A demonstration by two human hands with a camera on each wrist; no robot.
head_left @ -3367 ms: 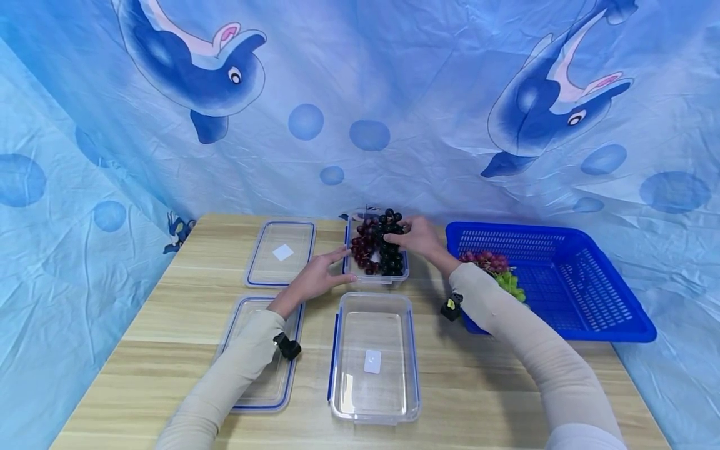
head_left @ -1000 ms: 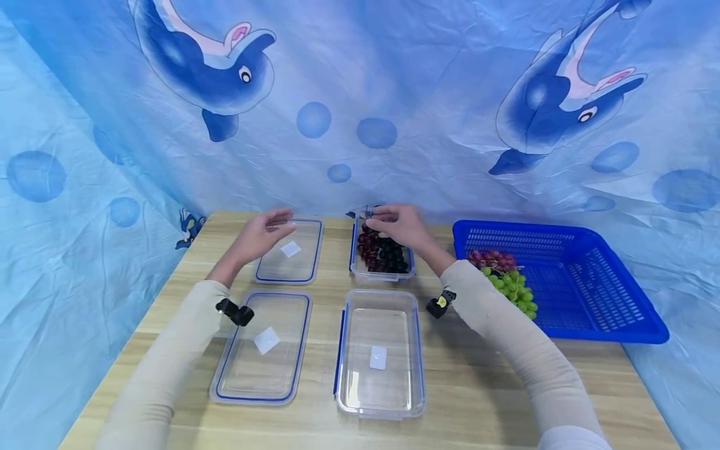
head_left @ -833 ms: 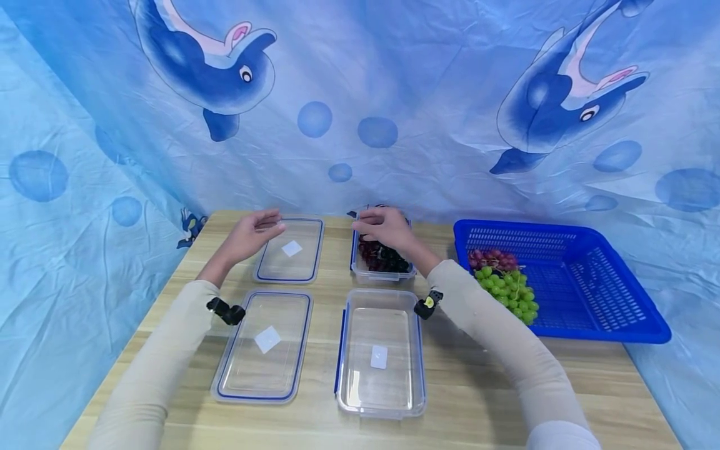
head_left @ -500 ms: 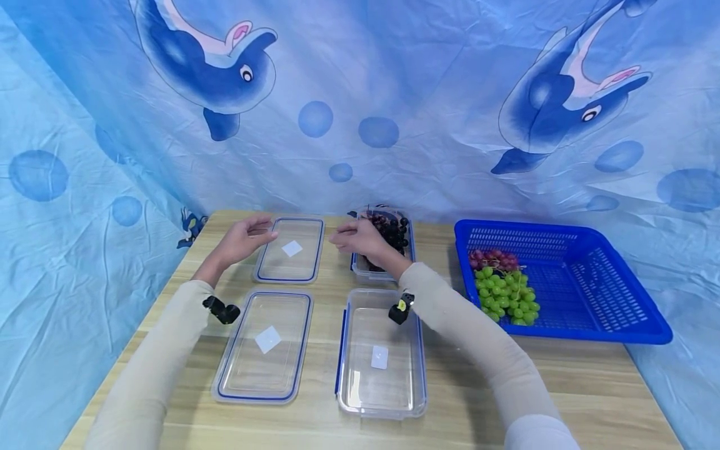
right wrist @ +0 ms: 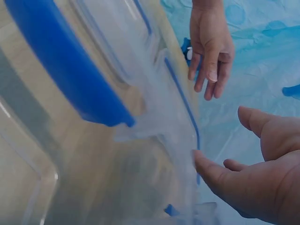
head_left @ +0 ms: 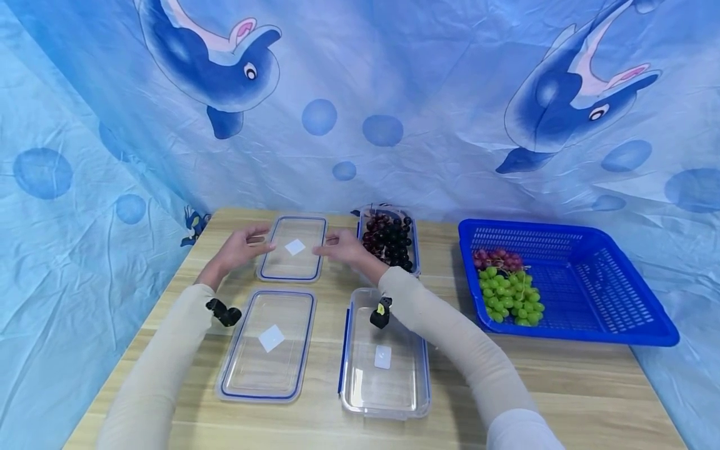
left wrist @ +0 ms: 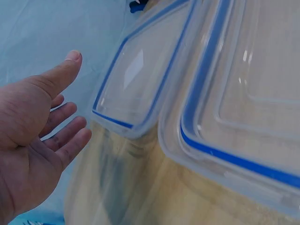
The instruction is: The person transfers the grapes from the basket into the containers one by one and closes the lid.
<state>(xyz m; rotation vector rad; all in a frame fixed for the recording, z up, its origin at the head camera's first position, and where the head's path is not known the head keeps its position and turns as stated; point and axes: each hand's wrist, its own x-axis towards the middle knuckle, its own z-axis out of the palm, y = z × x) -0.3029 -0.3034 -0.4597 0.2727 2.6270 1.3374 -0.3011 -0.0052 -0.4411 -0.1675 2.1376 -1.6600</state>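
Note:
A clear plastic lid (head_left: 281, 265) with a blue seal and a white square label lies flat at the back left of the table. My left hand (head_left: 239, 247) is at its left edge with fingers spread and nothing held, as the left wrist view of the hand (left wrist: 42, 122) also shows. From the other side my right hand (head_left: 343, 245) reaches to the lid's right edge, thumb and fingers apart. Right of it stands a clear container (head_left: 417, 259) holding dark red grapes (head_left: 374, 232) and black grapes (head_left: 398, 240).
Nearer me lie a second lid (head_left: 264, 369) and an open container (head_left: 388, 390) with a white label inside. A blue basket (head_left: 574, 281) on the right holds green grapes (head_left: 509, 297) and red grapes (head_left: 497, 259). A dolphin-printed curtain (head_left: 427, 75) hangs behind the table.
My right hand has left the black grapes in the back container and moved left to the back lid. My left hand went from beside that container to the lid's left edge.

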